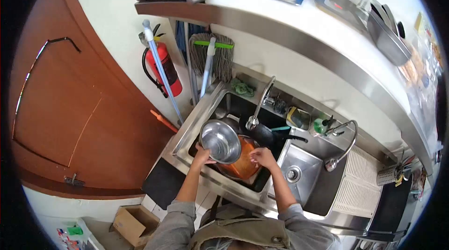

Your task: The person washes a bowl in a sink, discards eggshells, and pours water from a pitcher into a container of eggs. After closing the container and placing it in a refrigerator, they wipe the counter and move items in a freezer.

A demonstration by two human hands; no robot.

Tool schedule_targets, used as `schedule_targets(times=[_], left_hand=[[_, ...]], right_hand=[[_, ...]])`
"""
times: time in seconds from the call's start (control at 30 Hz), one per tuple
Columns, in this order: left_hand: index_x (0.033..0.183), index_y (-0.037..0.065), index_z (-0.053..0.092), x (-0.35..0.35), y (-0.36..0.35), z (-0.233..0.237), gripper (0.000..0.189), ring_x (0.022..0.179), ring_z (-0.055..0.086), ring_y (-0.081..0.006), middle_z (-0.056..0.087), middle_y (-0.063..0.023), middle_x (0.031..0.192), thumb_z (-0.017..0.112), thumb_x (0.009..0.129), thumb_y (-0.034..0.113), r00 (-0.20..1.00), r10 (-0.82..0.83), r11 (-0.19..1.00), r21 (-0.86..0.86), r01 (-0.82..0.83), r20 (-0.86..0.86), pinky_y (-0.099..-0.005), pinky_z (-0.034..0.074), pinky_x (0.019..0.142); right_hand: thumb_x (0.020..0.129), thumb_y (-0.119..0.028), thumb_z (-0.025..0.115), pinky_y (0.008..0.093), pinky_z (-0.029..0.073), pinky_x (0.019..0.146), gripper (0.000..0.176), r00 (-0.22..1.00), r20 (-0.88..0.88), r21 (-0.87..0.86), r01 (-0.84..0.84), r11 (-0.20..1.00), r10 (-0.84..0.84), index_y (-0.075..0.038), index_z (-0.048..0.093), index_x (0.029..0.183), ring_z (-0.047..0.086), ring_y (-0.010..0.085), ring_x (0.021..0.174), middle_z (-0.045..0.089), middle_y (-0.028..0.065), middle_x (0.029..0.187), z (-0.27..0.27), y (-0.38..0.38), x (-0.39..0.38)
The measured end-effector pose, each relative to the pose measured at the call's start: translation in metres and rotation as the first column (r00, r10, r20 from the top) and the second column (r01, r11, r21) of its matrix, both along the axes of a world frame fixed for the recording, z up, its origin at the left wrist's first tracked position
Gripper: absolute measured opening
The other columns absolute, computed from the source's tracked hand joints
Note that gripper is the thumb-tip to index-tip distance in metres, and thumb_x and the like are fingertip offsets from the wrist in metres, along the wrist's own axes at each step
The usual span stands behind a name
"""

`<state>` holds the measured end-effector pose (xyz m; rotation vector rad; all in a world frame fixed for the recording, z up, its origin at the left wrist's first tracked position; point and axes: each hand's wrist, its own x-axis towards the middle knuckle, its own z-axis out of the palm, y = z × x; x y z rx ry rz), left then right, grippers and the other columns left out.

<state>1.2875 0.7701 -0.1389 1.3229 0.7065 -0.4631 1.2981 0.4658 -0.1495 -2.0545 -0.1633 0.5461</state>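
My left hand [202,155] grips the rim of a shiny metal bowl [220,140], tilted so its inside faces me, over the left sink [179,146]. My right hand [263,157] is a little to the right, its fingers curled together beside an orange flat-sided item [244,162] in the same sink. Whether something small is in those fingers I cannot make out. Behind the bowl a dark pan [260,134] with a black handle lies in the basin under a curved faucet [264,95]. The bowl hides part of the sink's contents.
To the right are a second steel sink [306,161] with its own faucet [351,133] and a ribbed drainboard [358,182]. A sponge holder [298,118] and a green scrubber [242,88] sit along the back ledge. A steel shelf [290,27] overhangs the sinks; a fire extinguisher [163,67] hangs left.
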Motion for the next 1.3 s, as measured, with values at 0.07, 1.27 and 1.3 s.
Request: schedule_targets(times=[0.07,1.27,1.3], left_hand=[[0.14,0.014,-0.011,0.006,-0.001,-0.01,0.09,0.1,0.058,-0.0371,0.031,-0.0253,0.135,0.058,0.082,0.019,1.0,0.012,0.998,0.055,-0.013,0.027,-0.0447,0.059,0.069],[0.115,0.01,0.053,0.075,-0.164,-0.058,0.03,0.106,0.054,-0.0182,0.057,-0.0059,0.116,0.042,0.096,0.03,0.922,0.37,0.866,-0.316,-0.388,-0.116,-0.0307,0.042,0.092],[0.124,0.01,0.045,0.072,-0.17,-0.043,0.033,0.111,0.05,-0.019,0.05,-0.0072,0.124,0.044,0.095,0.027,0.959,0.28,0.948,-0.166,-0.271,0.036,-0.0302,0.042,0.092]], right_hand=[[0.081,-0.005,0.059,0.0265,0.052,0.061,0.02,0.961,-0.255,0.54,0.233,0.809,-0.107,0.001,0.064,0.1,0.066,0.0127,0.07,0.066,0.0066,0.073,0.04,-0.004,0.015],[0.096,-0.033,0.039,0.0374,0.046,0.084,0.035,0.414,-0.905,0.422,0.844,-0.331,-0.098,-0.006,0.057,0.111,0.055,0.0248,0.099,0.056,0.0109,0.109,-0.1,0.099,0.083],[0.097,-0.032,0.038,0.037,0.046,0.084,0.034,0.411,-0.906,0.418,0.839,-0.348,-0.099,-0.007,0.056,0.11,0.055,0.0242,0.097,0.057,0.0105,0.106,-0.086,0.094,0.093]])
